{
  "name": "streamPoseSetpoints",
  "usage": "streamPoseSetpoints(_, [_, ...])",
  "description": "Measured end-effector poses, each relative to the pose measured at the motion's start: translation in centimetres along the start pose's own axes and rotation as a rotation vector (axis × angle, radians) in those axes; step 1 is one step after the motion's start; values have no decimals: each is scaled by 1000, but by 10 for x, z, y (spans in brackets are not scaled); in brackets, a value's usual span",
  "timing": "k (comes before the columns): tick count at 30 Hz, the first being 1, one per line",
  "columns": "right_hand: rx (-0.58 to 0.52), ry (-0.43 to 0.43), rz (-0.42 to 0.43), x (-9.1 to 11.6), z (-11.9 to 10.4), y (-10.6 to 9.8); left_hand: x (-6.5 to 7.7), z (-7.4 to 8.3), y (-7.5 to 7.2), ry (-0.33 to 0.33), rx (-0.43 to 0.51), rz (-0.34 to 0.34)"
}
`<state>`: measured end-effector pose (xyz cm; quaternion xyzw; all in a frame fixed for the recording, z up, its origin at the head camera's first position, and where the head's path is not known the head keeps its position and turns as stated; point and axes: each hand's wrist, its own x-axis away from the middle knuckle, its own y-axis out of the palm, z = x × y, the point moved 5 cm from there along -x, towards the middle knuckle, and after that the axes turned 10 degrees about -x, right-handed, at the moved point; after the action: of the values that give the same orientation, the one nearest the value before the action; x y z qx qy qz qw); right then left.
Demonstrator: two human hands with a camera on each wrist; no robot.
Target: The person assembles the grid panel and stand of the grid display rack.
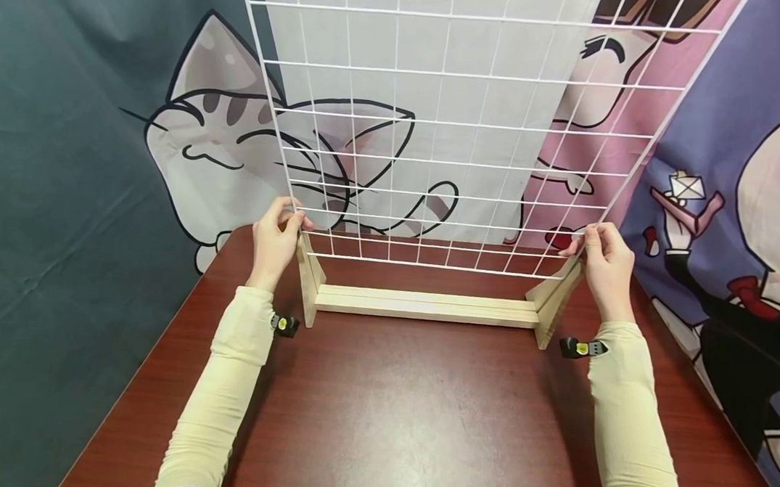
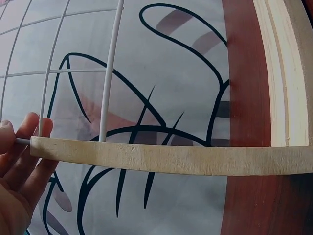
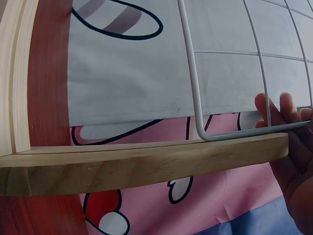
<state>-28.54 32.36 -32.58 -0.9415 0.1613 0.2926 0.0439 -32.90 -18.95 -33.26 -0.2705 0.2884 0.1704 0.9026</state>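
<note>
A white wire grid panel [image 2: 112,68] stands upright, its lower end between the two sides of a pale wooden stand [image 1: 425,304]. My left hand [image 1: 274,241] pinches the panel's left edge wire just above the stand's left side board [image 2: 171,159]. On the other side, my right hand [image 1: 609,266] holds the right edge wire at the top of the right side board [image 3: 146,166]. In the right wrist view, the panel's rounded bottom corner [image 3: 203,134] lies along that board, above the crossbar. Whether the corner touches the wood I cannot tell.
The stand rests on a reddish-brown table [image 1: 384,411]. Behind the table hangs a printed cloth [image 1: 230,170] with cartoon cats, and more printed cloth [image 1: 679,136] covers the right side. A dark green curtain [image 1: 55,214] hangs at the left.
</note>
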Motion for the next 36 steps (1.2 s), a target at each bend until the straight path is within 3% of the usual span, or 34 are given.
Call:
streamPoseSetpoints(6, [35, -14, -25, 7, -15, 6, 1, -2, 1, -6, -29, -2])
streamPoseSetpoints(12, [40, -19, -12, 8, -14, 6, 2, -3, 2, 12, -62, 3])
streamPoseSetpoints(21, [72, -26, -6, 7, -9, 5, 7, -10, 7, -21, 6, 25])
streamPoseSetpoints(26, [76, -12, 4, 7, -7, 5, 6, -12, 8, -6, 20, 32])
streamPoseSetpoints(36, [85, -21, 15, 9, -14, 7, 2, -7, 4, -18, -16, 37])
